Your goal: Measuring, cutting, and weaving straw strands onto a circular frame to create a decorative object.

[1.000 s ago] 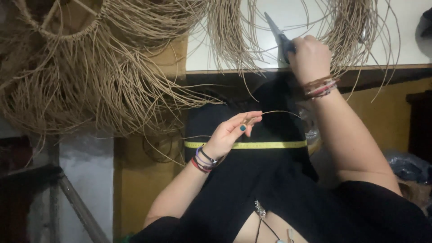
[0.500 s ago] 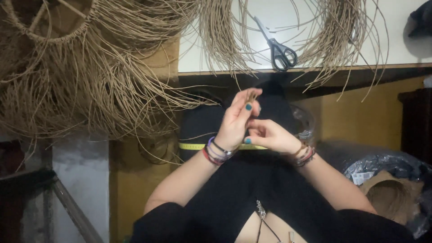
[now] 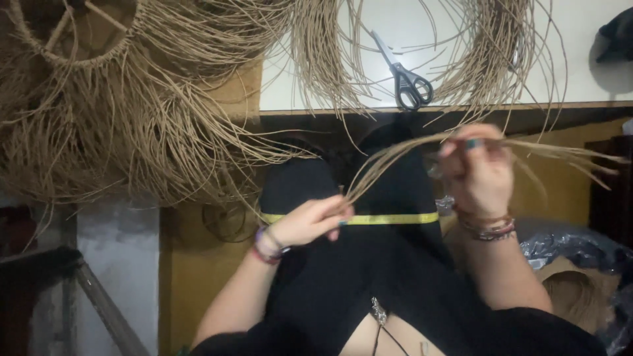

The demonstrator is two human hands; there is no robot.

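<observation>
— Where's the bundle sitting?

— I see the left hand [image 3: 310,221] over the lap, fingers pressed together, pinching one end of the thin bundle of strands [image 3: 395,155]. Its long axis climbs up and right to the right hand [image 3: 478,175], closed around it.

— Anything unclear?

— The right hand is blurred; I can't make out its fingertips. Beyond, scissors [image 3: 405,76] lie on the white table [image 3: 593,86].

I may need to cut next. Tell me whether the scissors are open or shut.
Shut. The scissors lie flat on the white table, blades together in one line, dark handles side by side. Neither hand touches them.
</observation>
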